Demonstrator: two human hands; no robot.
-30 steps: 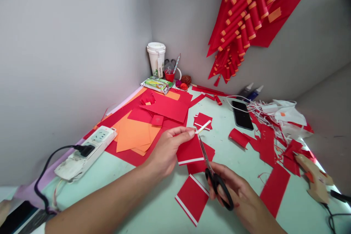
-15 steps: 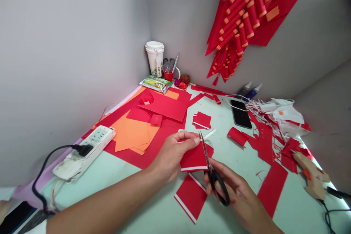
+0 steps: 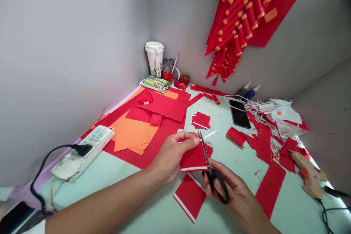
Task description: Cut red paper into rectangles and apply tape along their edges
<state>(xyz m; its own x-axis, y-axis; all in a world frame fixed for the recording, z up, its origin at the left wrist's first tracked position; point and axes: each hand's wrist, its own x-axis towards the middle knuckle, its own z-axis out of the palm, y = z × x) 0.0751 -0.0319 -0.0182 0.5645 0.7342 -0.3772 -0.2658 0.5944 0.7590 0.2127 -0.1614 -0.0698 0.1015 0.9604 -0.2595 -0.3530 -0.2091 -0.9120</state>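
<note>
My left hand (image 3: 172,155) pinches a small red paper square (image 3: 193,159) with a white strip along its lower edge, held just above the table. My right hand (image 3: 236,197) grips black-handled scissors (image 3: 212,173) whose closed blades run up the square's right edge. A thin white paper strip (image 3: 211,134) lies on the table just beyond the blade tips. Another red square with a white edge (image 3: 190,196) lies flat below the hands. A small stack of red squares (image 3: 201,120) sits further back.
Red and orange sheets (image 3: 142,128) cover the left of the pale green table (image 3: 131,186). A power strip (image 3: 82,151) lies at left, a phone (image 3: 240,114) and paper scraps (image 3: 271,131) at right, a glue gun (image 3: 308,173) far right. A cup (image 3: 155,57) stands in the corner. Red paper rolls (image 3: 241,18) hang on the wall.
The scissors closed through the white edge of the held square. The cut white strip dropped onto the table beyond the blades. Both hands sank slightly toward me.
</note>
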